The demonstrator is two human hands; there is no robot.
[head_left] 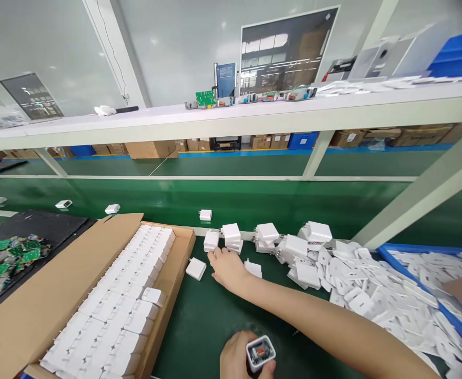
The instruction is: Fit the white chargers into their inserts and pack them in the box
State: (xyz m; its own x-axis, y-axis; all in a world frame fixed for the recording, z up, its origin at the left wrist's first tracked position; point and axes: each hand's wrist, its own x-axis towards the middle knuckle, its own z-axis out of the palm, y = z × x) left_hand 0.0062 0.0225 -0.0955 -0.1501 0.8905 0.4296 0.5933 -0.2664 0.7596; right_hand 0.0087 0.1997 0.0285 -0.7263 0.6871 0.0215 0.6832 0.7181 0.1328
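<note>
My left hand (238,357), at the bottom edge, is closed around a white charger housing (261,353). The housing's open end faces up, showing a circuit board with small parts inside. My right hand (228,269) stretches across the green work surface, fingers apart, its fingertips by the white chargers (211,240) and a small stack (231,233) beyond them. No item shows in its grasp. Near its thumb side lies a single charger (196,268), and another charger (253,268) rests partly behind the wrist.
On the left, a cardboard box (181,268) holds rows of white chargers. Circuit boards (18,258) lie on a black mat beyond it. To the right are piled chargers (298,252), loose white covers (369,295) and a blue bin (408,279). A shelf (231,118) spans above.
</note>
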